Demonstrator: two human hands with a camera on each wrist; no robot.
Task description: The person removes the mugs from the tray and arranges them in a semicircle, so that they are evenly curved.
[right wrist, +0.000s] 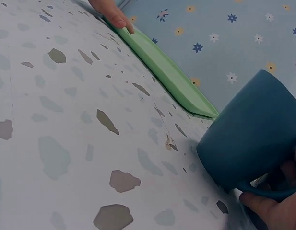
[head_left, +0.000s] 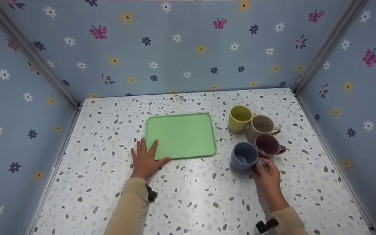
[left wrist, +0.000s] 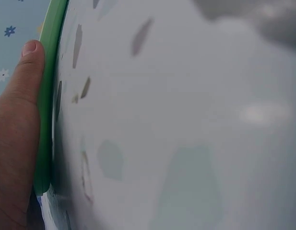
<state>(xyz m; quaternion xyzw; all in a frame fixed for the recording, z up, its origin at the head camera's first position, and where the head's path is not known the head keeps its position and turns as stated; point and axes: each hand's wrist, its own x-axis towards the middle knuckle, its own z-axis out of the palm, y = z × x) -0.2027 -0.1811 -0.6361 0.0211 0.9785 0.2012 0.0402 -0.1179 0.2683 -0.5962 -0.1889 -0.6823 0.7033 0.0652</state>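
Observation:
The left hand (head_left: 144, 162), fingers spread, rests over the near left corner of a light green tray (head_left: 181, 133). In the left wrist view its thumb (left wrist: 30, 67) lies along the tray's green edge (left wrist: 52, 86). By its handle, the right hand (head_left: 269, 174) holds a blue mug (head_left: 244, 156), which also fills the right side of the right wrist view. Whether the mug's base touches the table cannot be told. Just behind it stand a dark maroon mug (head_left: 267, 145), a beige mug (head_left: 260, 128) and a yellow mug (head_left: 239, 119), close together right of the tray.
A white speckled table (head_left: 188, 195) lies beneath everything. Blue patterned panels (head_left: 188, 42) wall it in at the back and both sides, with grey metal posts (head_left: 331, 42) at the corners.

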